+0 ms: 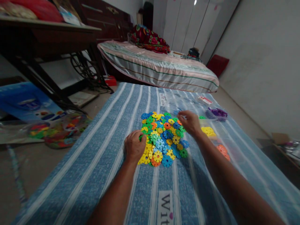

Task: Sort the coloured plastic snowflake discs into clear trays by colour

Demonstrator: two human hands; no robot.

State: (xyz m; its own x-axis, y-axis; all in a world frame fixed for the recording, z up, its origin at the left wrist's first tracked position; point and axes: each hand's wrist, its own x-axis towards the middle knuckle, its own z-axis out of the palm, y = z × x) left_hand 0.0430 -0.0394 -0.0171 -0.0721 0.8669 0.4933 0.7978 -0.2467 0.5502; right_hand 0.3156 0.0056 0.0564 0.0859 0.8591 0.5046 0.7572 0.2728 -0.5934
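A pile of notched plastic discs (160, 144) in yellow, green, blue and orange lies on the striped cloth. My left hand (134, 146) is at the pile's left edge, its fingers curled round a green notched disc (141, 137). Over the far right side of the pile, my right hand (189, 122) has its fingers pinched together. Whatever may be between those fingertips is too small and blurred to name. Right of that hand, a clear divided tray (217, 136) holds yellow discs (208, 131), orange discs (223, 152) and purple pieces (217, 113) in separate compartments.
Blue-and-white striped cloth (93, 162) covers the table. Clear plastic with a red-and-white label (205, 100) lies toward the far right. A bag of colourful pieces (62, 131) is on the left, below a sewing-machine table (47, 40). Beyond stands a bed (159, 68).
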